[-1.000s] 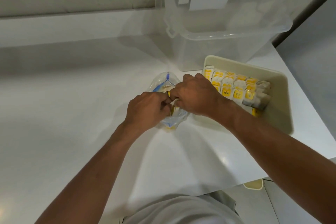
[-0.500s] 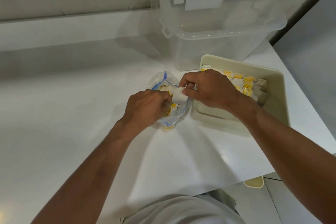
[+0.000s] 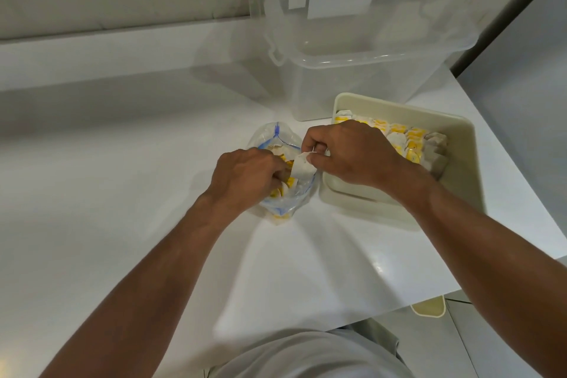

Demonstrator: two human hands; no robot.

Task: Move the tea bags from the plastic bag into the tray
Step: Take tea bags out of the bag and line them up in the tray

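A clear plastic bag [image 3: 280, 139] with a blue zip line lies open on the white table, with yellow-tagged tea bags [image 3: 277, 192] inside. My left hand [image 3: 245, 176] grips the bag's near side at its mouth, fingers curled in. My right hand [image 3: 352, 152] pinches one white tea bag [image 3: 302, 167] just above the bag's mouth, by the left edge of the cream tray [image 3: 460, 169]. Rows of yellow-tagged tea bags [image 3: 411, 139] stand in the tray, partly hidden by my right hand.
A large clear storage bin [image 3: 352, 70] stands behind the tray and the bag, its lid upright against the wall. The table's right edge runs close past the tray. A cream object [image 3: 428, 307] shows below the table's front edge.
My right hand has drawn a white tea bag out of the plastic bag and moved a little right towards the tray. My left hand has stayed on the bag.
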